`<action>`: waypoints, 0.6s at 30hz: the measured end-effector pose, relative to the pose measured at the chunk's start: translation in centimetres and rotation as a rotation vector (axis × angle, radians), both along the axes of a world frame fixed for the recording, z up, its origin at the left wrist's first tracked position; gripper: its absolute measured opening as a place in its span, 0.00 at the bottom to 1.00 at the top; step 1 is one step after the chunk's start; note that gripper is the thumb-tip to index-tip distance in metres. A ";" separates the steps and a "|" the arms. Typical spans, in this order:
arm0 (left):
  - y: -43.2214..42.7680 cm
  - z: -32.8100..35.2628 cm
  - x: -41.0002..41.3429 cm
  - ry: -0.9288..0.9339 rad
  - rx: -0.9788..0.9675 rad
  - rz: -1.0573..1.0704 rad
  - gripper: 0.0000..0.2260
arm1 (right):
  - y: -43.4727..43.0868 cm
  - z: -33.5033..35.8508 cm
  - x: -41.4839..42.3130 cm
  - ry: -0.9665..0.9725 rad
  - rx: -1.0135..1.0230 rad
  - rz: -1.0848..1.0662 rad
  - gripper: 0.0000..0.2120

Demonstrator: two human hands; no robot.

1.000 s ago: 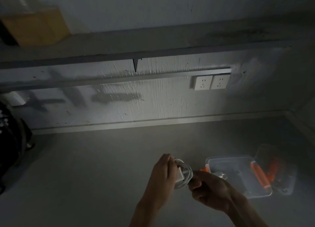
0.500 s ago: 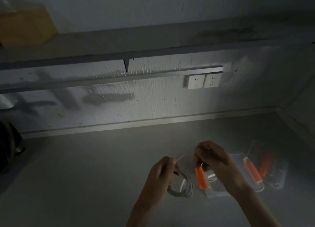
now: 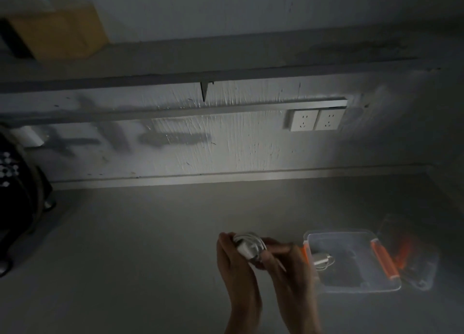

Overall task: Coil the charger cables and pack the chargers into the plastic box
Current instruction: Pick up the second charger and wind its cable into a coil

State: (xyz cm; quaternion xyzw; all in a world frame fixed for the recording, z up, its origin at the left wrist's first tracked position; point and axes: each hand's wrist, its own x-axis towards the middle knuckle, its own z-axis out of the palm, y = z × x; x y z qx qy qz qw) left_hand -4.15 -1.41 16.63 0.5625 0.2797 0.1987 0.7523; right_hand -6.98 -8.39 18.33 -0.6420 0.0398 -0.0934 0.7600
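Half a second back the right hand (image 3: 288, 266) was raised, drawing the cable's end away from the loose coil; now it has closed in against the left hand (image 3: 236, 258), and the two press the bundle between them. Left fingers are curled round the white charger (image 3: 245, 249), steadying it above the desk (image 3: 150, 258). The right hand is blurred but appears to pinch the cable (image 3: 259, 242) loops, probably tucking the end so the coil stays tight. This bundle is just left of the open box (image 3: 351, 287), not yet in it. A second charger (image 3: 322, 259) already lies inside, and the lid (image 3: 421, 266) rests beside the box's right edge, leaving the opening free.
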 end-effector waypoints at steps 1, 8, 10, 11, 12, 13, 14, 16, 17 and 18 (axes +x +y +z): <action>-0.1 0.3 -0.4 -0.007 0.049 -0.007 0.14 | 0.4 0.3 0.2 -0.033 -0.082 -0.039 0.04; 3.5 2.8 -1.4 -0.166 0.189 -0.339 0.14 | 0.3 4.1 3.6 -0.014 -0.439 0.104 0.04; 5.1 3.1 -1.2 -0.163 0.232 -0.376 0.16 | 0.4 4.3 4.2 -0.002 -0.362 0.218 0.03; 5.6 3.4 -1.2 -0.156 0.235 -0.377 0.15 | 0.5 4.2 4.4 -0.001 -0.344 0.259 0.03; 5.9 3.6 -1.1 -0.145 0.242 -0.380 0.13 | 0.6 4.1 4.6 -0.003 -0.350 0.283 0.04; 6.0 3.6 -1.0 -0.127 0.244 -0.384 0.11 | 0.6 4.0 4.8 -0.002 -0.369 0.299 0.04; 6.1 3.5 -0.9 -0.108 0.242 -0.395 0.09 | 0.5 3.8 5.0 -0.007 -0.394 0.314 0.05; 6.3 3.4 -0.8 -0.069 0.208 -0.437 0.07 | 0.3 3.7 5.6 -0.018 -0.453 0.322 0.05; 6.7 3.4 -0.6 -0.058 0.187 -0.474 0.08 | 0.1 3.8 5.9 -0.027 -0.469 0.322 0.06; 7.1 3.4 -0.4 -0.046 0.182 -0.523 0.09 | 0.0 3.9 6.2 -0.037 -0.479 0.329 0.06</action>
